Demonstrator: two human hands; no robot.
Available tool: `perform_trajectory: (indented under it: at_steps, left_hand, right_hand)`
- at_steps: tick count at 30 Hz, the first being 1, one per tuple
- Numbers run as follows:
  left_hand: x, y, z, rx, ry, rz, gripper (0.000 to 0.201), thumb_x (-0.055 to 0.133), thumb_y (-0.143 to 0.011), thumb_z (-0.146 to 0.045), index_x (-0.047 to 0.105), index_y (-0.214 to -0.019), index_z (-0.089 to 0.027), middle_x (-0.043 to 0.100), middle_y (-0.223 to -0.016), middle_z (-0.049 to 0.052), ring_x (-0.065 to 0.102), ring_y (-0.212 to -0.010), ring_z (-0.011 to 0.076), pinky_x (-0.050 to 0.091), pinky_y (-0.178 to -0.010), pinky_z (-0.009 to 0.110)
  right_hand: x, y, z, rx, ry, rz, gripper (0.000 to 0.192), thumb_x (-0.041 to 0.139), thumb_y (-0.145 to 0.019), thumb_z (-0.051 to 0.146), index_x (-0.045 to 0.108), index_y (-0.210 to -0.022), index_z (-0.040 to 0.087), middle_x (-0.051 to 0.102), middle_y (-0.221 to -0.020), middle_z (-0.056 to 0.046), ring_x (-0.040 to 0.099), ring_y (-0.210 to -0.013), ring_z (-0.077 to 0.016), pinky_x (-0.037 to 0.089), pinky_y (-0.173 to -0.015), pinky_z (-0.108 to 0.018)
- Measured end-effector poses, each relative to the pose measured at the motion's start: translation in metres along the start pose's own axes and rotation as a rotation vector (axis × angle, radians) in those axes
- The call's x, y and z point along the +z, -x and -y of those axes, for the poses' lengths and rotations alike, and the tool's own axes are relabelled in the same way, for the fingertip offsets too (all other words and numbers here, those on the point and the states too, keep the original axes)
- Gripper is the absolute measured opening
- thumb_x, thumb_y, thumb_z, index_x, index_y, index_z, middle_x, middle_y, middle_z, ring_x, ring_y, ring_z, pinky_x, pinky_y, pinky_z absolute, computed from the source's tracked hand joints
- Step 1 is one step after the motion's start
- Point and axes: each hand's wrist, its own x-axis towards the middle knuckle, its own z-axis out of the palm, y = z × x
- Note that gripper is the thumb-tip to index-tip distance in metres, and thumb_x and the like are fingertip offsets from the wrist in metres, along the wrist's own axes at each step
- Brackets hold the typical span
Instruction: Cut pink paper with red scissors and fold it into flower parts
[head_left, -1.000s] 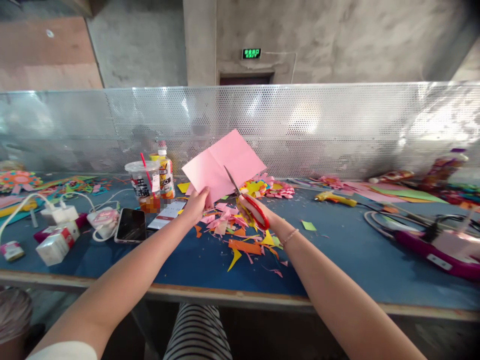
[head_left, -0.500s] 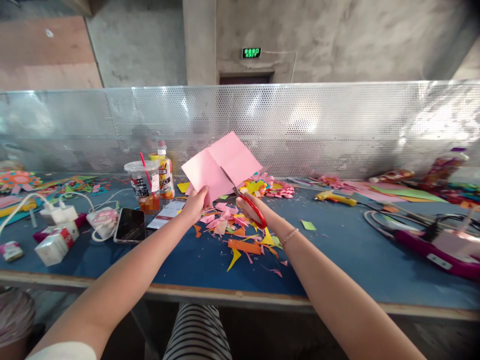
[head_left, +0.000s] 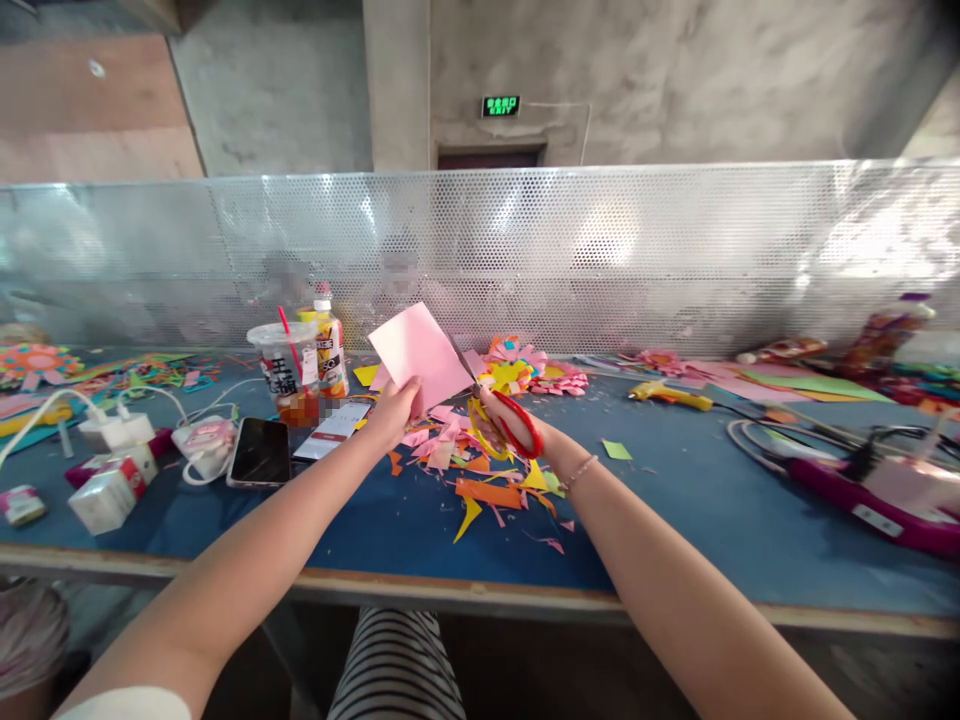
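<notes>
A piece of pink paper (head_left: 421, 355) is raised above the table, its lower edge pinched between the thumb and fingers of my left hand (head_left: 396, 412). Red-handled scissors (head_left: 535, 440) sit in my right hand (head_left: 504, 416), their dark blades lying along the paper's right edge. Pink shows behind the blades too; whether it is a separate piece I cannot tell. Under both hands lies a heap of paper scraps (head_left: 491, 492) in pink, orange and yellow. Just beyond my right hand are paper flowers (head_left: 510, 375) in pink and yellow.
To the left stand a plastic cup (head_left: 274, 360) with a red straw and a bottle (head_left: 330, 350), near a phone (head_left: 260, 452) and chargers (head_left: 120, 428). On the right lie a yellow glue gun (head_left: 671, 396) and a purple power strip (head_left: 847, 505). A perforated metal screen (head_left: 675, 260) runs behind the table.
The pink paper was a wide creased sheet with the blades over its middle; now only a smaller squarish part shows in my left hand. The scissors' blades point more steeply upward.
</notes>
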Motion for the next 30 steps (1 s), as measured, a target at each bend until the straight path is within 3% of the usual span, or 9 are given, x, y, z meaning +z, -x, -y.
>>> perform_trajectory:
  at_steps: [4,9,21,30]
  left_hand:
    - [-0.002,-0.003,0.005,-0.001,-0.012,0.079,0.02,0.058,-0.068,-0.033,0.047,-0.076,-0.017,0.045,-0.052,-0.005,0.041,-0.037,0.0059,0.031,-0.033,0.018]
    - [-0.004,-0.003,0.009,-0.019,0.0,0.148,0.025,0.058,-0.068,-0.035,0.046,-0.082,-0.018,0.049,-0.054,-0.004,0.044,-0.037,0.0072,0.035,-0.034,0.019]
    - [-0.003,-0.001,0.005,-0.014,0.015,0.18,0.026,0.06,-0.066,-0.036,0.048,-0.079,-0.017,0.046,-0.049,-0.005,0.04,-0.036,0.0066,0.034,-0.034,0.019]
    - [-0.004,-0.001,0.005,-0.047,0.022,0.129,0.025,0.061,-0.065,-0.035,0.05,-0.079,-0.017,0.05,-0.052,-0.004,0.042,-0.036,0.007,0.036,-0.037,0.021]
  right_hand:
    - [-0.002,-0.002,-0.006,-0.011,-0.129,0.021,0.05,0.018,-0.079,0.061,0.036,-0.058,0.019,0.039,-0.049,0.002,0.035,-0.039,-0.0081,0.031,-0.038,-0.023]
    - [0.001,0.0,0.002,-0.081,-0.129,0.023,0.05,0.019,-0.081,0.059,0.036,-0.056,0.019,0.04,-0.047,0.002,0.036,-0.038,-0.0082,0.03,-0.037,-0.023]
    - [0.007,0.006,0.02,-0.061,0.071,0.035,0.056,0.008,-0.081,0.06,0.035,-0.053,0.019,0.036,-0.045,0.002,0.032,-0.038,-0.0084,0.031,-0.04,-0.023]
    - [0.006,0.01,0.021,-0.125,0.152,0.008,0.05,0.016,-0.084,0.053,0.034,-0.053,0.018,0.036,-0.044,0.003,0.03,-0.038,-0.0067,0.027,-0.039,-0.021]
